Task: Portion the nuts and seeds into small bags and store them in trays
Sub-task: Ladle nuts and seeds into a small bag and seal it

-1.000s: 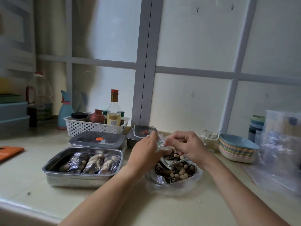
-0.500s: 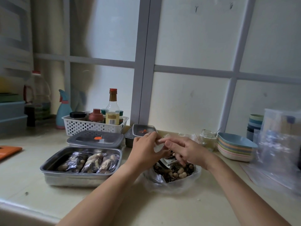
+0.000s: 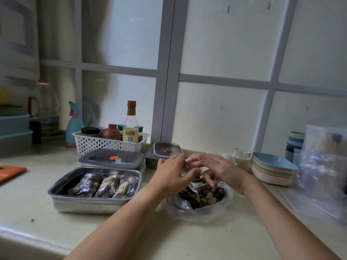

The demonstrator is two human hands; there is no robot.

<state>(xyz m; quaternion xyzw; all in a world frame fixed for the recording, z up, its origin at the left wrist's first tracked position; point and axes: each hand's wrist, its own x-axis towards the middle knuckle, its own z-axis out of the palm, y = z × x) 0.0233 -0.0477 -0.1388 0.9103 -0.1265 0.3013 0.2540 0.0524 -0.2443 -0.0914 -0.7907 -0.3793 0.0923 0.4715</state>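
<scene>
A small clear bag (image 3: pixel 189 164) is held over an open plastic bag of mixed nuts and seeds (image 3: pixel 203 198) on the counter. My left hand (image 3: pixel 171 174) pinches the small bag from the left. My right hand (image 3: pixel 220 169) pinches its top edge with thumb and forefinger, the other fingers hanging towards the nuts. A metal scoop (image 3: pixel 200 186) lies in the nut bag. To the left, an open steel tray (image 3: pixel 56 191) holds three filled bags of nuts (image 3: pixel 105 186). The small bag's contents are hidden by my hands.
Behind the open tray sits a lidded tray (image 3: pixel 110 159), with a smaller lidded one (image 3: pixel 165 150) beside it. A white basket of bottles (image 3: pixel 105 142) stands at the wall. A glass jar (image 3: pixel 241 158), stacked plates (image 3: pixel 272 171) and a pile of clear bags (image 3: pixel 323 171) are on the right.
Both hands have sunk a little towards the nut bag with the small bag. My right hand's fingers have spread and moved leftwards along the bag's top.
</scene>
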